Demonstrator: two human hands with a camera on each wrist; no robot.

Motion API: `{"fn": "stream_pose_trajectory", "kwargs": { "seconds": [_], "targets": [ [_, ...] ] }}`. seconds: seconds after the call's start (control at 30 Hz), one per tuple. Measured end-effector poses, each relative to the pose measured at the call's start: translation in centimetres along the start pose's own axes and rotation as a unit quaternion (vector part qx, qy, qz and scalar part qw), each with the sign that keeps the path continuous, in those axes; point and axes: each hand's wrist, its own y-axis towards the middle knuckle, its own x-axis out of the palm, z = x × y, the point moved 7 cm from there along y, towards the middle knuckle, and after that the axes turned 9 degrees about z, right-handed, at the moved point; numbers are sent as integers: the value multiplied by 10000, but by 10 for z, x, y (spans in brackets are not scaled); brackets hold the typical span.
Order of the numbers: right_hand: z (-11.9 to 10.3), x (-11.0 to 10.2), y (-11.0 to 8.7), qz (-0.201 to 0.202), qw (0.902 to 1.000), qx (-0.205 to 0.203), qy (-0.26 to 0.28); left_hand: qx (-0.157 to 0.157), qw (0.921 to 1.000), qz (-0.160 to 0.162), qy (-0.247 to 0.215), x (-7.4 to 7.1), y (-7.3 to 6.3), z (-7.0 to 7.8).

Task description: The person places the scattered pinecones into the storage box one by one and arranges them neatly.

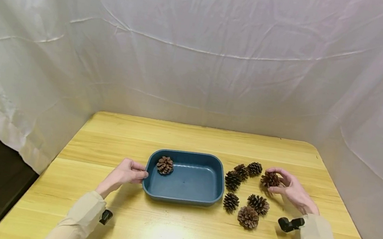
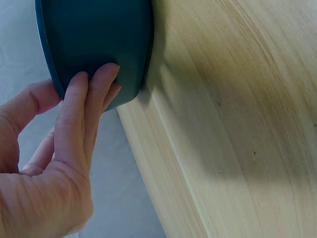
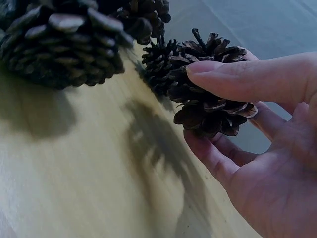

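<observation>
A blue rectangular tray (image 1: 181, 199) sits mid-table with one brown pine cone (image 1: 165, 165) in its left end. My left hand (image 1: 129, 172) pinches the tray's left rim, thumb at the rim and fingers along the outer wall, as the left wrist view shows. On the right, my right hand (image 1: 289, 189) grips another pine cone (image 1: 270, 180) between thumb and fingers. In the right wrist view that held pine cone (image 3: 213, 106) casts a shadow on the wood below, and the thumb lies across its scales.
Several dark pine cones (image 1: 232, 180) lie along the tray's right side. Nearer the front, a lighter pine cone (image 1: 248, 217) touches a darker pine cone (image 1: 258, 204). White cloth (image 1: 211, 77) hangs behind the wooden table (image 1: 119, 223) and at its sides.
</observation>
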Motion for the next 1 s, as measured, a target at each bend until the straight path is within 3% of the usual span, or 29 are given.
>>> {"fn": "stream_pose_trajectory", "kwargs": {
  "seconds": [0.23, 1.0],
  "targets": [
    [-15, 4, 4, -139, 9996, -222, -58, 38, 10000, -14, -12, 0, -1, 0],
    [-47, 11, 20, -66, 9946, -368, -972, -3, 10000, 27, 16, 0, -1, 0]
  ]
}}
